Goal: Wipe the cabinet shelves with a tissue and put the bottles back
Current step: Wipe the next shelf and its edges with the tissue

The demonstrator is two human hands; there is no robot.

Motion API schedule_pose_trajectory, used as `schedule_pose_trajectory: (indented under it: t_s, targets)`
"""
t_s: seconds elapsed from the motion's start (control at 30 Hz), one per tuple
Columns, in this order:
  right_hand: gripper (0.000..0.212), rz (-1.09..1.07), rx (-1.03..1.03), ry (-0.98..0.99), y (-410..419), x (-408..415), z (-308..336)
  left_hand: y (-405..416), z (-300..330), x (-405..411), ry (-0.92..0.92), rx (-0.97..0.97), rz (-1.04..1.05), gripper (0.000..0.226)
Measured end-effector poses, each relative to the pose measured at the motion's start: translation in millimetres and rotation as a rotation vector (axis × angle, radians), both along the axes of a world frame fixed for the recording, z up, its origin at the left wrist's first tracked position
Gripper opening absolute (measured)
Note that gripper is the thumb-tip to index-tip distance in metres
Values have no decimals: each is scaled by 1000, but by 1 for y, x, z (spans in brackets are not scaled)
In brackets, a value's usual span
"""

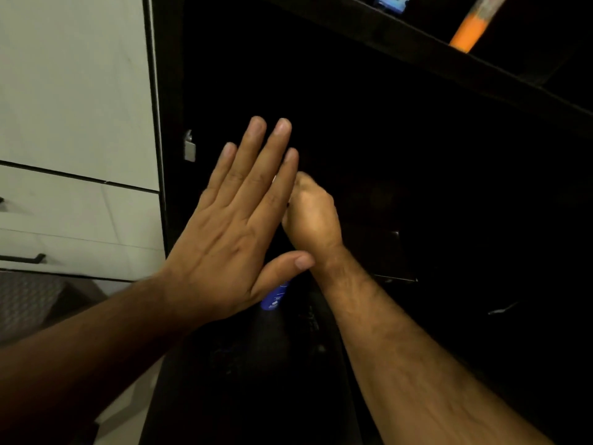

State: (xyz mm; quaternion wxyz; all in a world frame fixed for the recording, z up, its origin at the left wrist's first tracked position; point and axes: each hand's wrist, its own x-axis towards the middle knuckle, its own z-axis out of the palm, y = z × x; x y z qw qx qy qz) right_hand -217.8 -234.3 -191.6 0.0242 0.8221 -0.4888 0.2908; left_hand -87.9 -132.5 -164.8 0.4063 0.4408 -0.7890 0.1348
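Observation:
My left hand is held flat with straight fingers in front of the dark open cabinet, holding nothing. Just behind it, my right hand reaches into the cabinet with its fingers curled. A blue bottle shows below my left thumb and runs up behind my left hand towards my right hand's fingers, which seem to grip its upper part. A small white bit shows between the two hands. No tissue is clearly visible.
An upper shelf edge crosses the top right, with an orange bottle and a blue-labelled item on it. White drawers with a dark handle stand at the left. A metal hinge sits on the cabinet's left wall.

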Motion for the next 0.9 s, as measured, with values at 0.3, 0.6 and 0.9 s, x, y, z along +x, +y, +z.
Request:
schedule_pose_trajectory:
  t_s: [0.3,0.6,0.9]
  targets:
    - [6,-320,-68,-226,-4,-89,23,-7,-2,-13,-57,45,8,84]
    - [5,-189,-279,-380,-8,-53,32,-13,-10,-23,-88,60,30,84]
    - [15,-252,66,94,-6,-84,-1,-18,-26,-38,-162,130,83,85]
